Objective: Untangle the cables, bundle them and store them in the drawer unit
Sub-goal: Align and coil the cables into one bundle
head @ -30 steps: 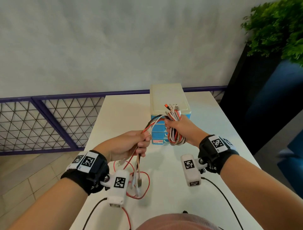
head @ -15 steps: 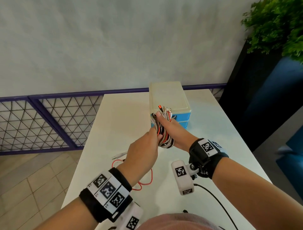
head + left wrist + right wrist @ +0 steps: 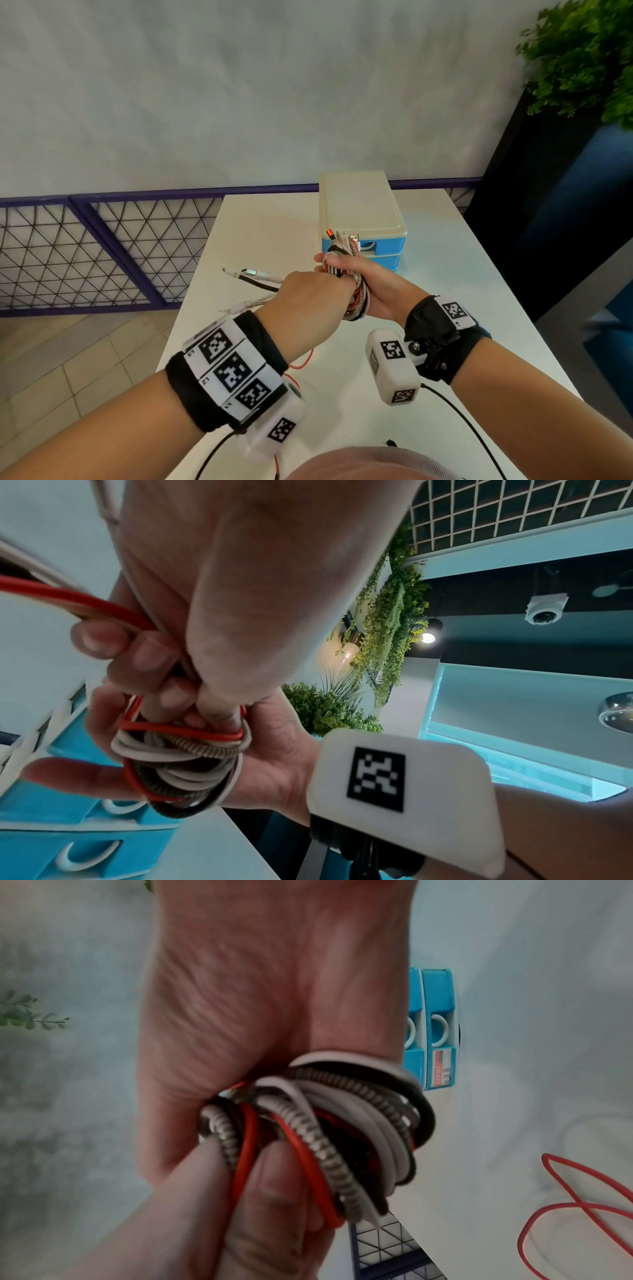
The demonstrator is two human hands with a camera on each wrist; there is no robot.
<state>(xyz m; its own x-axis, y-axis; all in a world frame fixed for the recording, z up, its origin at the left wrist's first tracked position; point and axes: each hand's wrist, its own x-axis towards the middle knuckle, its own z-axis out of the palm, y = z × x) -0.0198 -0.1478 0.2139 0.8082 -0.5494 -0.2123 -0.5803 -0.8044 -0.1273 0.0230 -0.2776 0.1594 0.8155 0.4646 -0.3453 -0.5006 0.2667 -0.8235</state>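
Observation:
A coiled cable bundle (image 3: 356,294) of red, white, black and braided cables sits in my right hand (image 3: 373,287), whose fingers curl round it above the white table (image 3: 445,281). Plug ends (image 3: 342,236) stick up from the bundle's top. My left hand (image 3: 308,301) grips the loose cable ends (image 3: 253,277), which jut out to its left, and presses against the bundle. In the left wrist view the left hand (image 3: 178,653) holds a red strand (image 3: 61,596) over the cable bundle (image 3: 181,761). The right wrist view shows the cable bundle (image 3: 325,1137). The blue drawer unit (image 3: 363,219) stands just behind, drawers closed.
A slack red cable (image 3: 301,363) lies on the table under my left wrist, also seen as the red cable (image 3: 575,1207) in the right wrist view. A purple mesh railing (image 3: 102,246) runs along the table's left and far side. A dark planter (image 3: 565,192) with greenery stands at the right.
My left hand has crossed over from the lower left to the bundle, carrying the loose cable ends up off the table; they now stick out to its left.

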